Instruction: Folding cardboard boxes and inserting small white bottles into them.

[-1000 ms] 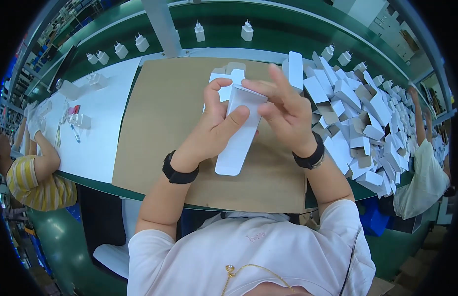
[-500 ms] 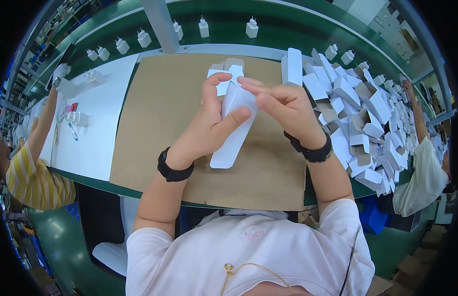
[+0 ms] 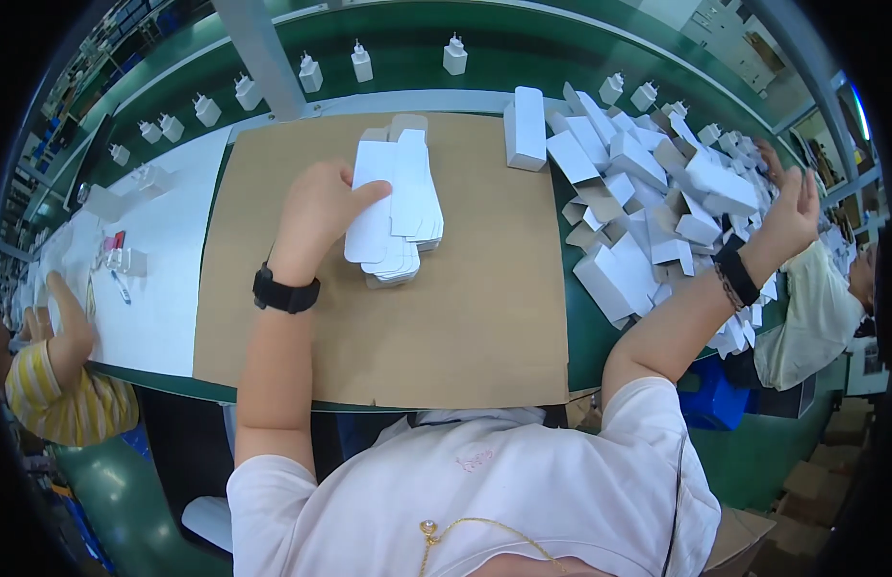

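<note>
A stack of flat, folded white cartons (image 3: pixel 417 192) lies on the brown cardboard sheet in front of me. My left hand (image 3: pixel 321 212) grips the left edge of the topmost flat carton (image 3: pixel 371 226), thumb on its face and the other fingers partly hidden. Stretched far out to the right, my right hand (image 3: pixel 790 219) is open, fingers apart, with nothing in it. Nearest to it is a white box (image 3: pixel 723 185) on top of the heap of formed white boxes (image 3: pixel 648 216); hand and box are apart.
Brown cardboard (image 3: pixel 465 327) covers the middle of the green table. One white box (image 3: pixel 526 130) stands beside the heap. White plug adapters (image 3: pixel 454 58) line the back ledge, behind a metal post (image 3: pixel 258 58). Co-workers sit at left, in a yellow striped sleeve (image 3: pixel 42 399), and at right.
The white box held between both hands has left them. My right hand has swung right to the heap and opened; my left hand has moved onto the top flat carton. The view has shifted.
</note>
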The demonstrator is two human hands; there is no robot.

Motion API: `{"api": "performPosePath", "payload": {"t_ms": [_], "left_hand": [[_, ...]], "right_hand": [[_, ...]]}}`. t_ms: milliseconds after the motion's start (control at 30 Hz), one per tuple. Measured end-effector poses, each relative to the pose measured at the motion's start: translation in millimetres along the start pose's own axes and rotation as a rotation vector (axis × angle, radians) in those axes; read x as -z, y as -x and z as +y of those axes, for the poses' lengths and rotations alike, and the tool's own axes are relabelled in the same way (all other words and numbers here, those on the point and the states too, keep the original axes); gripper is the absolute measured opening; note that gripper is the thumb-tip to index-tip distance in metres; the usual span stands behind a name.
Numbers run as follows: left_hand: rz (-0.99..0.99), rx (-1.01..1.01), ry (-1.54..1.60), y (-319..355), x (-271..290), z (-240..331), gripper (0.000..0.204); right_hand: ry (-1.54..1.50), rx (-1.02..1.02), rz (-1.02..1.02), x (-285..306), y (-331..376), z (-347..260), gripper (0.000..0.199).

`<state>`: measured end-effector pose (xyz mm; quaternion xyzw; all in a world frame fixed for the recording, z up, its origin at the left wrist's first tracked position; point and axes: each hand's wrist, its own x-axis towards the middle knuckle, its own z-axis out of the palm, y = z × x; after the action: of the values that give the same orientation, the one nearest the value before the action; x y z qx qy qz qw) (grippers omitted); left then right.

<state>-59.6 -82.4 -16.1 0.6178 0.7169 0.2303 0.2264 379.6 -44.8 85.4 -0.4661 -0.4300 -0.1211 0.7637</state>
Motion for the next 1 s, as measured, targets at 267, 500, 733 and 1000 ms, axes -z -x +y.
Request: {"api": "performPosePath", "payload": {"t_ms": [267,500,733,1000], "left_hand": [[0.236,-0.356,0.554,40.6,-3.9,26.9,0.023],[0.28,-0.572,0.412,48.9,-15.0,23.1,0.015],[0.044,-0.513,0.607,54.4,-15.9,8.4,0.034],[0.021,-0.52,1.019,60.0,-9.1,32.5,0.057]], "right_hand": [[-0.163,0.147,-1.24,-85.3,154.6,-100.8,0.037],[-0.482,-0.005,-1.118,-87.4,214.0,-120.7,0.038],[-0.457,-0.034,-1.507,-89.5,187.1,-119.1,0.032],[-0.968,-0.681,-1.233,-88.8,223.4,-130.7,0.023]]}}
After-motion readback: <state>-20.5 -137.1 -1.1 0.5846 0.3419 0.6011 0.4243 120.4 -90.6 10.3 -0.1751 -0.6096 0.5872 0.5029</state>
